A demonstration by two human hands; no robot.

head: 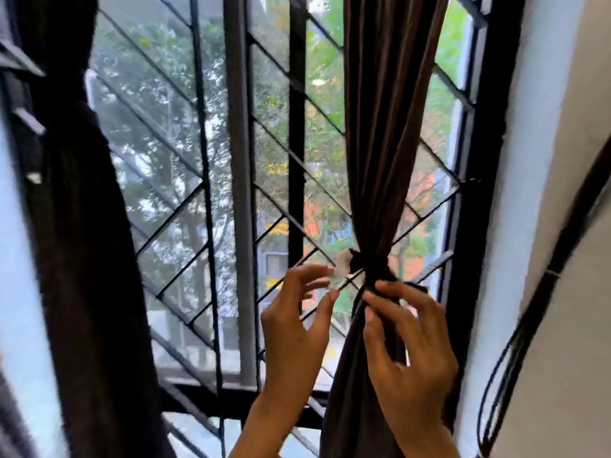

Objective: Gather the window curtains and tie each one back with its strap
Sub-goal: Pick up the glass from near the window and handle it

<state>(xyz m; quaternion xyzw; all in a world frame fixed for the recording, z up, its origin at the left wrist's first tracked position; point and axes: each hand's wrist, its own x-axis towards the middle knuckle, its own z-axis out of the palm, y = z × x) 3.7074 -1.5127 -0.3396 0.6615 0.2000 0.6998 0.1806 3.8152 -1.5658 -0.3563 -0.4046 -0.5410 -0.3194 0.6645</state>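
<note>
The right curtain (pixel 383 133) is shown gathered and cinched by its strap (pixel 372 264) before the window grille (pixel 185 180). The strap's lower edge is pinched by the right hand (pixel 410 342); the left hand (pixel 297 325) is held just beside it, fingers released (blurred). A second curtain (pixel 86 259) hangs at left.

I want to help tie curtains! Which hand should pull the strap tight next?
Probably the right hand: its fingers already touch the brown curtain just under the strap. The left hand is off to the side.

No legible text or signs.
</note>
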